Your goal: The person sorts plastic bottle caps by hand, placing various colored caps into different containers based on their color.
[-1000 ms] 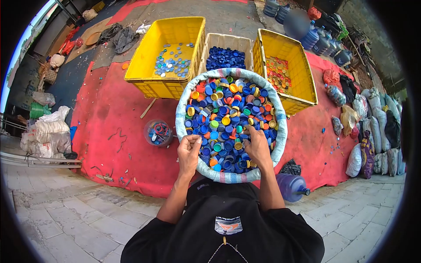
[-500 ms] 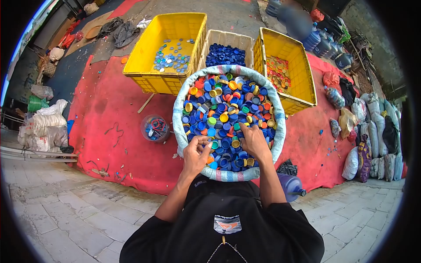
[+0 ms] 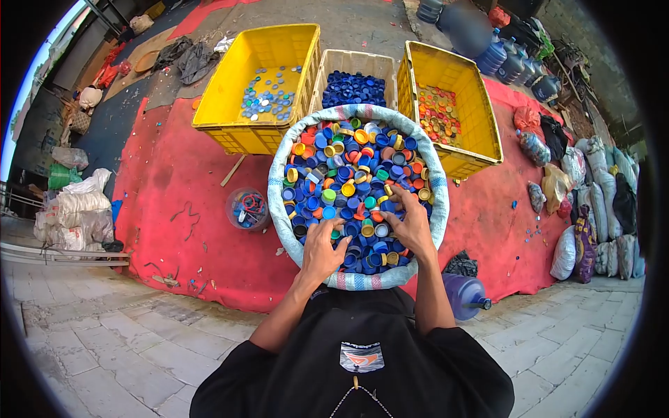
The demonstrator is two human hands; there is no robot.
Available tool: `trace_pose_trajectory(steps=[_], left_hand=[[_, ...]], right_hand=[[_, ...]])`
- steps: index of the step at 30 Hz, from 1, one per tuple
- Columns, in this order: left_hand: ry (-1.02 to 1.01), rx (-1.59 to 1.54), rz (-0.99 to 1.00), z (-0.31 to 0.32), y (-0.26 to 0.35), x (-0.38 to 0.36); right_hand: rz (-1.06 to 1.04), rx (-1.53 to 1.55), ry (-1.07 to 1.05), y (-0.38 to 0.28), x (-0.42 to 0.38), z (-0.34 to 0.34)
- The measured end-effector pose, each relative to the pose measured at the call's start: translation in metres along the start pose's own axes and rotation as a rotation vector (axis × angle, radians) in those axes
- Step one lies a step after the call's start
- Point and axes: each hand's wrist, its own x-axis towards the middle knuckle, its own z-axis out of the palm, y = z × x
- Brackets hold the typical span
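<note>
A round sack (image 3: 279, 174) with a rolled pale-blue rim stands in front of me, filled with loose plastic bottle caps (image 3: 339, 157), mostly blue with orange, yellow and green among them. My left hand (image 3: 323, 249) is over the near left part of the pile, thumb and fingers apart, with no cap visible in it. To its right, my right hand (image 3: 414, 228) rests its spread fingers on the caps; the thumb points inward near a grey-white cap. Some fingertips are partly hidden among the caps.
Beyond the sack are a yellow crate (image 3: 230, 130) with pale caps, a whitish crate (image 3: 322, 82) with dark-blue caps and another yellow crate (image 3: 481, 115) with red and orange caps. A small tub (image 3: 235, 221) stands left; a large water bottle (image 3: 463, 296) lies at right.
My right hand has shifted slightly right, its fingers now spread instead of the index finger pointing into the caps. The left hand has moved a little right, its fingers looser.
</note>
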Motion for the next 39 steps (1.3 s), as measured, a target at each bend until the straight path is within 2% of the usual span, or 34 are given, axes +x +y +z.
trace_pose_trajectory(steps=[1,4,8,12,16,23,29,33,36,37,39], left_hand=[[-0.007,0.022,0.016,0.002,0.000,0.001],[-0.019,0.028,0.060,0.005,0.001,0.003],[-0.042,0.091,0.108,0.011,-0.003,0.004],[-0.074,0.190,0.104,0.011,0.001,0.007],[-0.125,0.303,0.072,0.014,0.002,0.011],[-0.104,0.296,0.030,0.020,-0.003,0.012],[-0.013,0.274,0.063,0.019,-0.007,0.009],[0.043,0.230,0.003,0.009,-0.011,0.012],[0.013,-0.051,-0.276,-0.005,-0.008,0.014],[0.054,-0.191,-0.298,-0.005,-0.015,0.014],[0.098,-0.566,-0.406,-0.014,-0.012,0.015]], right_hand=[[0.083,0.112,0.006,0.000,-0.003,-0.003],[0.183,0.859,0.080,0.012,-0.016,-0.006],[0.171,1.545,0.028,0.023,-0.039,-0.007],[0.298,1.672,0.127,0.017,-0.060,-0.004],[0.322,1.628,0.176,0.017,-0.068,-0.003],[0.346,1.542,0.167,0.017,-0.066,-0.001],[0.374,1.511,0.140,0.011,-0.062,0.006],[0.376,1.414,0.082,0.005,-0.051,0.013],[0.382,1.168,0.047,0.005,-0.041,0.025],[0.376,1.003,0.043,0.008,-0.036,0.031],[0.135,0.450,0.073,0.006,-0.027,0.040]])
